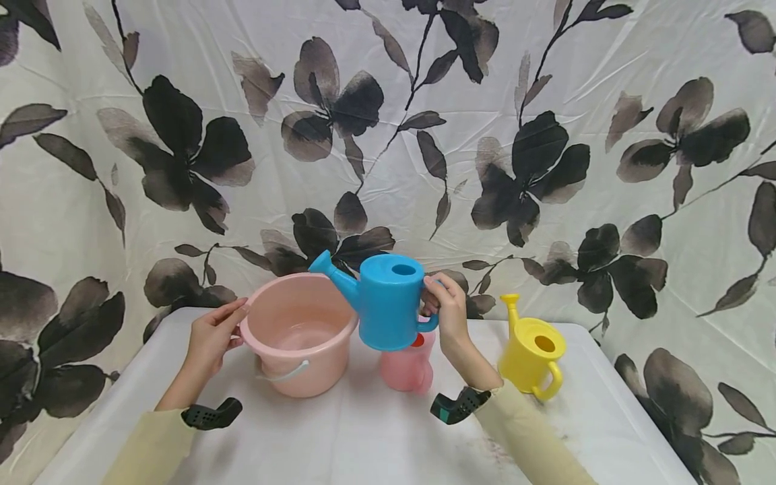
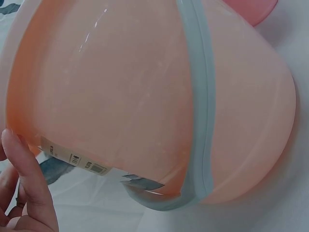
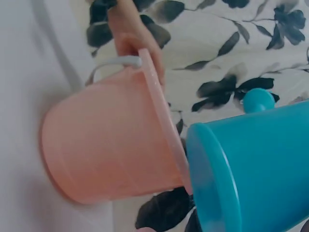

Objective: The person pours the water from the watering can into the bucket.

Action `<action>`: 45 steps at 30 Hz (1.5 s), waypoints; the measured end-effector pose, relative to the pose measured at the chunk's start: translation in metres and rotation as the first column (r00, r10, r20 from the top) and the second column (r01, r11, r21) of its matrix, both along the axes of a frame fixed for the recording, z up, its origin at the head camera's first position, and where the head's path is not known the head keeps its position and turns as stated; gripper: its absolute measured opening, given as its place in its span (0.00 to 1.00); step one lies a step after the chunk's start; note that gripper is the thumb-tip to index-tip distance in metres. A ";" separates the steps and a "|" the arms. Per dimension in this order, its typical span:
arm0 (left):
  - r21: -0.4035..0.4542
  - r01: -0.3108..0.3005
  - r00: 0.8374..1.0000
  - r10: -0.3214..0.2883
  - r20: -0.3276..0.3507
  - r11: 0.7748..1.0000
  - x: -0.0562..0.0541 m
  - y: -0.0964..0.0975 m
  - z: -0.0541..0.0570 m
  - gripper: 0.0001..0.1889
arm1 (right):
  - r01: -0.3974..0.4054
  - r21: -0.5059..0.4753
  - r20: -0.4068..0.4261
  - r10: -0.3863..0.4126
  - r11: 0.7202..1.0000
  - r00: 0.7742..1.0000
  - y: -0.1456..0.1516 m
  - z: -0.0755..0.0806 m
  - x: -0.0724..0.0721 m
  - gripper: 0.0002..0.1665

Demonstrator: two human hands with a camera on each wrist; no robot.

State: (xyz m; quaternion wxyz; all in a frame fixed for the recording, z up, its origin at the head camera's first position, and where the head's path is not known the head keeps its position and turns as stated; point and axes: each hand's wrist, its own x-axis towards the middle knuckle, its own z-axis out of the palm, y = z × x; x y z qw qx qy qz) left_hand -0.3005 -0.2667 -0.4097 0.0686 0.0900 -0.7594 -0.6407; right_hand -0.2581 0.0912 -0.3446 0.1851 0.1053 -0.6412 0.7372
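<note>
My right hand (image 1: 450, 306) grips the handle of a blue watering can (image 1: 388, 306), holding it raised with its spout pointing left over the bucket's right rim. With my left hand (image 1: 213, 333) I pinch the left rim of a light pink bucket (image 1: 297, 357), thumb at the rim in the left wrist view. The bucket stands on the table, and its pale handle (image 2: 200, 96) hangs down the side. In the right wrist view the blue can's base overlaps the bucket's rim. A paper label (image 2: 72, 157) shows at the bucket's edge.
A pink watering can (image 1: 403, 370) stands behind and below the blue one, partly hidden by it. To the right is a yellow watering can (image 1: 530, 357), upright on the white-covered table (image 1: 339, 444). A flowered cloth (image 1: 424, 135) hangs behind the table.
</note>
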 end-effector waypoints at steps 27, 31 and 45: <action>0.029 -0.001 1.000 0.001 -0.022 1.000 -0.032 -0.014 -0.047 0.33 | 0.238 -0.086 -0.135 -0.248 0.967 0.959 0.067 -0.018 0.068 0.17; 0.067 -0.017 0.999 0.019 -0.033 0.998 -0.030 -0.014 -0.046 0.31 | 0.261 -0.087 -0.114 -0.270 0.961 0.956 0.082 -0.024 0.075 0.18; 0.064 -0.025 1.000 0.025 -0.003 0.998 0.000 0.002 -0.003 0.33 | 0.421 -0.118 0.062 -0.416 0.900 0.907 0.121 -0.063 0.078 0.17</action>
